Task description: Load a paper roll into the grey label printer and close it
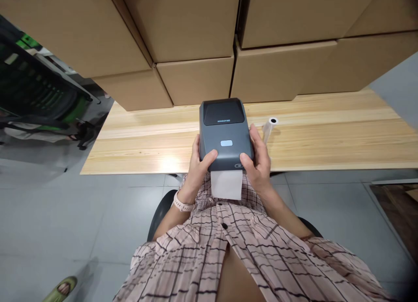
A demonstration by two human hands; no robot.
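Left hand and right hand are pinching printer from both sides, likely for balance, keeping paper strip unobstructed.

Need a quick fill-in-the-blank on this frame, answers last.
Of the left hand and right hand on the dark printer, the ____ one is nearer the white roll.
The pale wristband is on the ____ wrist.
The paper hanging from the printer is coloured ____.
The brown boxes are made of ____.
Missing words: right; left; white; cardboard.

Printer before boxes, paper roll at right
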